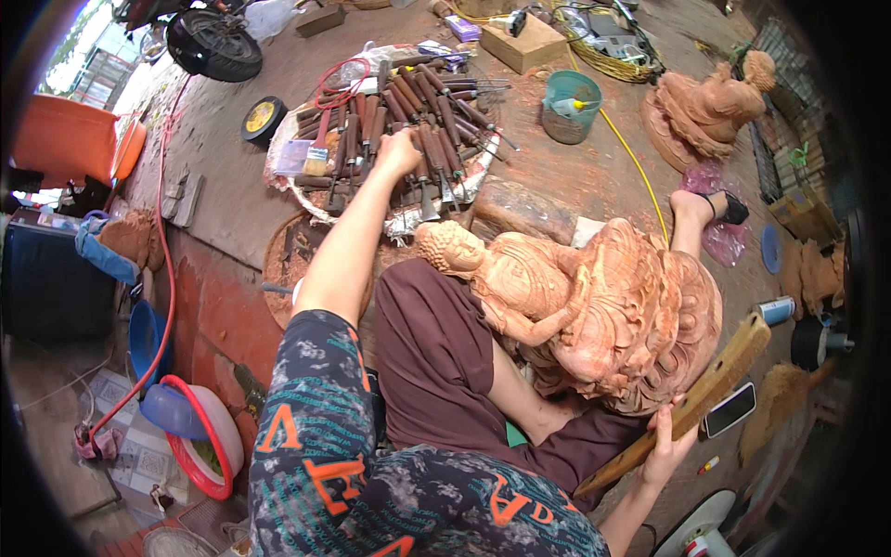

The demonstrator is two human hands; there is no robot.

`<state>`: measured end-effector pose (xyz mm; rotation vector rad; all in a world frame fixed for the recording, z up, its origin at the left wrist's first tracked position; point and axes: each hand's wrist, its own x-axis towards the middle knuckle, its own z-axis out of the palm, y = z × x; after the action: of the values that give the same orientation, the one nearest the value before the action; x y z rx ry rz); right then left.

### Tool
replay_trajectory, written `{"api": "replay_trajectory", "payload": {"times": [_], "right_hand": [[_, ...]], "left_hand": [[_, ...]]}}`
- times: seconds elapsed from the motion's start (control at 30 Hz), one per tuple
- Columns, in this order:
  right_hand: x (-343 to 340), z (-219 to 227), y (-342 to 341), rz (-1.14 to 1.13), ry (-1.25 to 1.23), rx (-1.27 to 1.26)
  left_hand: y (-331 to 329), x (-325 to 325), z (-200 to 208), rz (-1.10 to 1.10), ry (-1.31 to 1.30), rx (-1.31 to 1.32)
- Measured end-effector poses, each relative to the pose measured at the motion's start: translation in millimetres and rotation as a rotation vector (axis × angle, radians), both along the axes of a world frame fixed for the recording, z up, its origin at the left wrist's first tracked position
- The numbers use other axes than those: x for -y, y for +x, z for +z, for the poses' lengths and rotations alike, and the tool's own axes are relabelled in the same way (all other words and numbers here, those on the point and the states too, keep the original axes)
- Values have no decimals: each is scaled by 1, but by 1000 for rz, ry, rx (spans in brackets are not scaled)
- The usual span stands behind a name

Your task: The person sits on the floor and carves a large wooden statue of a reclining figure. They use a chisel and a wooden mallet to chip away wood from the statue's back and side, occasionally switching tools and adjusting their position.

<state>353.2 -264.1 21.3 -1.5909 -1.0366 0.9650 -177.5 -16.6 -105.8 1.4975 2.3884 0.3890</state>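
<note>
My left hand [398, 154] reaches out over a heap of chisels [444, 116] with brown wooden handles. Its fingers are curled down on a chisel among the handles; the fingertips are partly hidden. A carved wooden seated figure [529, 278] lies on its side across my lap, its curly head pointing left. To the right of its base, my right hand [664, 447] is wrapped round a long, flat wooden bar [729, 367], which slants up to the right. A flat paintbrush [318, 153] lies at the left of the chisels.
Behind the figure lies a wooden block [524, 210]. Farther back stand a green bucket [573, 107], a wooden box [522, 42] and a second carved figure [710, 107]. A phone [730, 410] lies by the bar. A red hose [167, 278] and basins [200, 436] are on the left.
</note>
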Motion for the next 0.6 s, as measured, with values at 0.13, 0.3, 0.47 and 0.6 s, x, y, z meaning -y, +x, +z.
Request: {"api": "replay_trajectory", "payload": {"times": [0.13, 0.3, 0.47, 0.6], "right_hand": [[3, 0, 7, -5, -54, 19], [2, 0, 6, 6, -69, 17], [1, 2, -2, -14, -44, 42], [0, 8, -2, -7, -84, 84]], "left_hand": [[30, 12, 23, 66, -62, -67], [-30, 16, 15, 137, 118, -134], [-43, 29, 10, 187, 91, -140], [-9, 36, 13, 109, 238, 14]]}}
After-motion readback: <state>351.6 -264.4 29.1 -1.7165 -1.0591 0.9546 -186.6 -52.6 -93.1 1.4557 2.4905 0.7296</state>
